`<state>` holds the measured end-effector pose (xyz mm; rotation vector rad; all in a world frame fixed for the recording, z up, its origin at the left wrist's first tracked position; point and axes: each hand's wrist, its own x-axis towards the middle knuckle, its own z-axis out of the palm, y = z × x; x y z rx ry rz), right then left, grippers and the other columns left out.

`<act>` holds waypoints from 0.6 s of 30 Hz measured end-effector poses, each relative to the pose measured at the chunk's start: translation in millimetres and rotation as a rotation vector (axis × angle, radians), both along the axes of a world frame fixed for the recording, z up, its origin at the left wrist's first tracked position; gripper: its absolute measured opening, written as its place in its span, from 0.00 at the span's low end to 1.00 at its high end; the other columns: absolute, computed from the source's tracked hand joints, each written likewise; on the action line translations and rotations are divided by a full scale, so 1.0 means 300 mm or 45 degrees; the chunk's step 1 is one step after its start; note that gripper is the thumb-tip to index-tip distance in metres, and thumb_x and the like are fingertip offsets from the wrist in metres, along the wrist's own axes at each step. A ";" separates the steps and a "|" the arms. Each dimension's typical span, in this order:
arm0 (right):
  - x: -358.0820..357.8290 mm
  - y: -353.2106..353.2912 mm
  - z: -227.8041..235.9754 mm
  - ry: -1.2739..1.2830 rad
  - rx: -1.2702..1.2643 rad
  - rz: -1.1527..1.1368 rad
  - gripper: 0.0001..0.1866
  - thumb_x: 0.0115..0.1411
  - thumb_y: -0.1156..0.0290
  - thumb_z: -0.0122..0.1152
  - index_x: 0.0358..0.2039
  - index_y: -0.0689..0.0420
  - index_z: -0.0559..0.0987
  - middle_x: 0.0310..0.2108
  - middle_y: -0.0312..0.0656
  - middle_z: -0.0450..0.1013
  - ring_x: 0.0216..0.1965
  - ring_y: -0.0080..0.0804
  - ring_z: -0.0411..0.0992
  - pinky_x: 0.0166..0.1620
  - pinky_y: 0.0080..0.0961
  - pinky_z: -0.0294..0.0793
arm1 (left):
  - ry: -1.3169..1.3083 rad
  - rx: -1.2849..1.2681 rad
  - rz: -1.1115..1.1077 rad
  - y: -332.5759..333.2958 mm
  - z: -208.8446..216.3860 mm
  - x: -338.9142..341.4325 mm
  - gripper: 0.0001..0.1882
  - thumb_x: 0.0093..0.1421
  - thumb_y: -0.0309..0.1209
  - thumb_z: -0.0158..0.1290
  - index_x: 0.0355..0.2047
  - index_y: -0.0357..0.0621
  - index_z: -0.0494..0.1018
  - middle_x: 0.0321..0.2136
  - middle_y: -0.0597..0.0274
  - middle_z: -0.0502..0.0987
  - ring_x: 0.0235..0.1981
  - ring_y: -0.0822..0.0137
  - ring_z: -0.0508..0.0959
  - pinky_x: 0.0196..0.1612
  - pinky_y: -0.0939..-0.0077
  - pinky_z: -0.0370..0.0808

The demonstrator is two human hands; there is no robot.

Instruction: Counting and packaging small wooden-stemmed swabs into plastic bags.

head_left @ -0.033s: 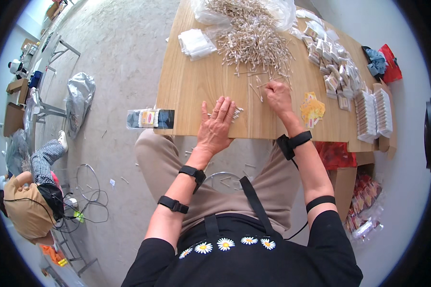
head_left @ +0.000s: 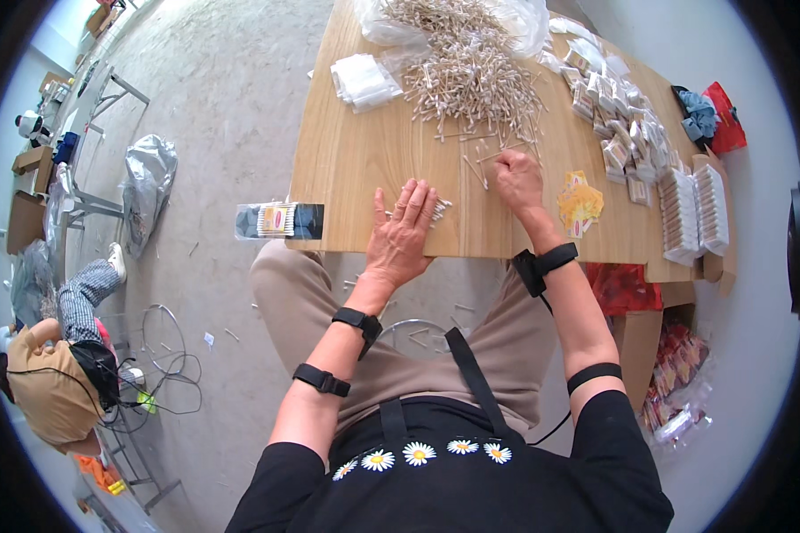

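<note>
My left hand lies flat near the table's front edge, fingers stretched out over a small bunch of cotton swabs whose white tips show beside the fingers. At the near edge of a big heap of cotton swabs, my right hand is closed, with its fingertips down on the wood. One loose swab reaches to those fingertips, which seem to pinch it; the hand hides the rest. Other loose swabs lie just left of them. Right of that hand are yellow printed cards.
On the wooden table are clear plastic bags, many small swab packs and stacked packs in a carton. A swab pack sits on a side holder at the left edge. Another person is at far left.
</note>
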<state>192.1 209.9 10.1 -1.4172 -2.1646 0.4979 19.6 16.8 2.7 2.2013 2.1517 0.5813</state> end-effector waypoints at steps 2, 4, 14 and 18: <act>0.013 0.002 0.022 -0.115 0.000 -0.153 0.08 0.54 0.69 0.57 0.29 0.58 0.82 0.32 0.50 0.78 0.35 0.49 0.78 0.40 0.42 0.76 | -0.003 -0.031 -0.014 -0.001 0.003 0.003 0.52 0.45 0.47 0.64 0.68 0.44 0.56 0.68 0.58 0.56 0.71 0.60 0.53 0.69 0.34 0.43; 0.016 -0.006 0.041 -0.231 0.000 -0.303 0.08 0.54 0.69 0.57 0.28 0.56 0.82 0.34 0.49 0.79 0.36 0.50 0.78 0.41 0.42 0.77 | 0.004 -0.022 -0.003 -0.002 0.003 0.000 0.52 0.44 0.46 0.64 0.68 0.44 0.56 0.68 0.58 0.56 0.71 0.60 0.53 0.69 0.34 0.43; -0.058 -0.117 -0.005 -0.071 -0.052 0.025 0.04 0.53 0.72 0.59 0.28 0.57 0.79 0.34 0.49 0.76 0.37 0.49 0.76 0.41 0.41 0.76 | 0.029 -0.020 -0.016 0.001 0.008 0.004 0.52 0.44 0.45 0.64 0.68 0.44 0.56 0.68 0.57 0.56 0.71 0.60 0.53 0.69 0.34 0.44; -0.093 -0.153 -0.006 0.021 -0.002 0.281 0.03 0.54 0.74 0.58 0.26 0.56 0.79 0.33 0.49 0.75 0.36 0.50 0.76 0.39 0.41 0.76 | 0.022 0.003 0.006 -0.001 0.001 -0.001 0.51 0.44 0.46 0.64 0.67 0.44 0.56 0.67 0.57 0.57 0.71 0.60 0.53 0.68 0.34 0.44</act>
